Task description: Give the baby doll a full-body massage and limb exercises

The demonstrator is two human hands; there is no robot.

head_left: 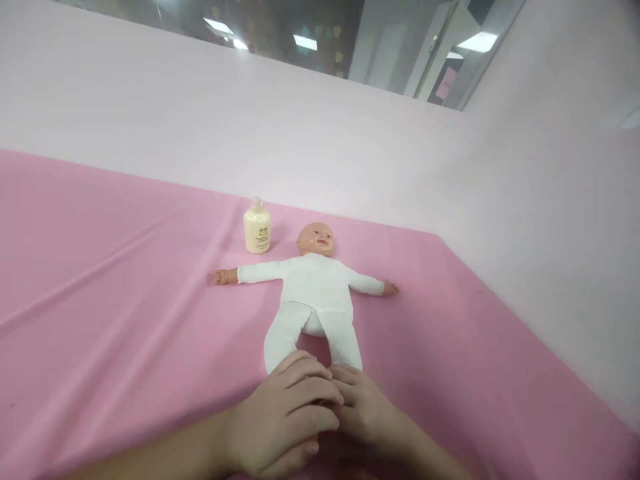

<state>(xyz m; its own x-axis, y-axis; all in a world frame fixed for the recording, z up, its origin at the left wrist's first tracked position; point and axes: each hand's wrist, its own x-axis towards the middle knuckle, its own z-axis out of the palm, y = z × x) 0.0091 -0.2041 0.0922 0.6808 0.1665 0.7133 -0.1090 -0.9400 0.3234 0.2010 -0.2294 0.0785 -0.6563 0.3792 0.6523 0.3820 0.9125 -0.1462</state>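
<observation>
A baby doll [318, 283] in a white cloth suit lies face up on a pink sheet, its arms spread wide. My left hand [290, 417] and my right hand [367, 407] meet at the lower ends of the doll's legs, covering its feet. The left hand's fingers are curled, their tips overlapping the fingers of the right hand. The right hand is also closed, with its fingers partly hidden under the left. Whatever lies between the palms cannot be made out. By the doll's head, to the left, stands a cream-coloured bottle [257, 230] with dark print.
The pink sheet [125, 267] covers the surface and has long creases on the left. A white wall [250, 133] rises behind it and another along the right. Above the back wall is a glass pane [320, 40] with reflections of ceiling lights.
</observation>
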